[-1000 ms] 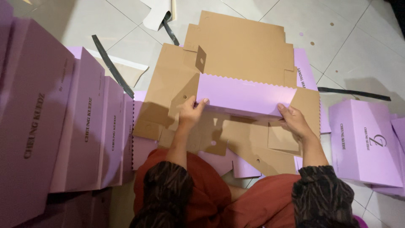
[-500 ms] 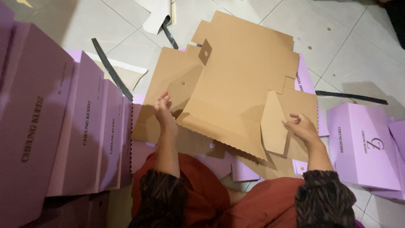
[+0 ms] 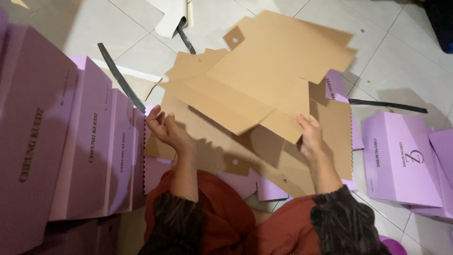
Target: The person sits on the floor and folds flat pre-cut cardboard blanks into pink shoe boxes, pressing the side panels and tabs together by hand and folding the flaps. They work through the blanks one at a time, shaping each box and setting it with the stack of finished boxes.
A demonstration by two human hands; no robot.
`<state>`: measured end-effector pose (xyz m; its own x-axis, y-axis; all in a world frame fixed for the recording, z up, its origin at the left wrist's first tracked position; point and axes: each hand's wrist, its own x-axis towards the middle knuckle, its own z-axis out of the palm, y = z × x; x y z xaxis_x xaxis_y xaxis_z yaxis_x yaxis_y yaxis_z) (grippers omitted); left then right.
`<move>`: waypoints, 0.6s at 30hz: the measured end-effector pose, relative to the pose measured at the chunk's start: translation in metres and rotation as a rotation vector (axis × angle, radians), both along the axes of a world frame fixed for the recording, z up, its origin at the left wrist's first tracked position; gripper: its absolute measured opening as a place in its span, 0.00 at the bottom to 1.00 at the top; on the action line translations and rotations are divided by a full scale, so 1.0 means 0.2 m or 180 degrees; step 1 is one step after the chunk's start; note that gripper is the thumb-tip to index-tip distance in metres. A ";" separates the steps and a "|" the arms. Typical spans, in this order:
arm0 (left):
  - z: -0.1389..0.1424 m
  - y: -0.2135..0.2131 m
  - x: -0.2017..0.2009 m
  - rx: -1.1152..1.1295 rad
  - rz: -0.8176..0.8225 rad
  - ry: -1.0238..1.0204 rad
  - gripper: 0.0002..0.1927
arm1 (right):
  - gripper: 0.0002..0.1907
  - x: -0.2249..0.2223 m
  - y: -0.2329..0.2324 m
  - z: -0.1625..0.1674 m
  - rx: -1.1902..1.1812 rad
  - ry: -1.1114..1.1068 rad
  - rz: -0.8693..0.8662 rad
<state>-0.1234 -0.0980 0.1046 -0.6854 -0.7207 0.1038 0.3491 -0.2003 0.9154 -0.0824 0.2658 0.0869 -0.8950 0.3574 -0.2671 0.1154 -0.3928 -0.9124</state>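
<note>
Your right hand [image 3: 311,134] pinches the near flap of a flat brown cardboard box blank [image 3: 278,71], thumb on top and fingers under the flap's lower corner, so the sheet hangs lifted and tilted above the floor. Your left hand [image 3: 165,127] is open with fingers curled loosely, holding nothing; it sits just beside the blank's near left edge, over a second brown sheet [image 3: 245,151] lying flat below. The step in hand looks like turning or positioning the raised blank before folding it up (its purple face is not showing from here). The next move, as I judge it, calls for your left hand to take the free left side so both hands control the sheet, since 1 pinched corner lets the far end swing. On your left, a row of finished purple boxes [image 3: 89,141] stands close, touching each other, leaving little room that way. On your right, a purple box [image 3: 401,156] lies near but apart from the blank. Ahead, the tiled floor [image 3: 391,61] offers the widest room, with only 2 dark strips [image 3: 120,78] and a pale offcut [image 3: 172,16] scattered on it.
</note>
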 end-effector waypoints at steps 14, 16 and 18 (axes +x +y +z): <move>0.14 0.31 0.19 0.0912 -0.3446 -0.1276 0.58 | 0.21 0.21 -0.54 0.09 -0.0276 -0.0888 0.1641; 0.17 0.23 0.15 0.0815 -0.3335 -0.1653 0.56 | 0.17 0.22 -0.49 0.14 0.1805 -0.0862 0.2506; 0.20 0.14 0.10 0.0767 -0.3273 -0.1852 0.55 | 0.15 0.21 -0.42 0.20 0.3247 -0.0926 0.2647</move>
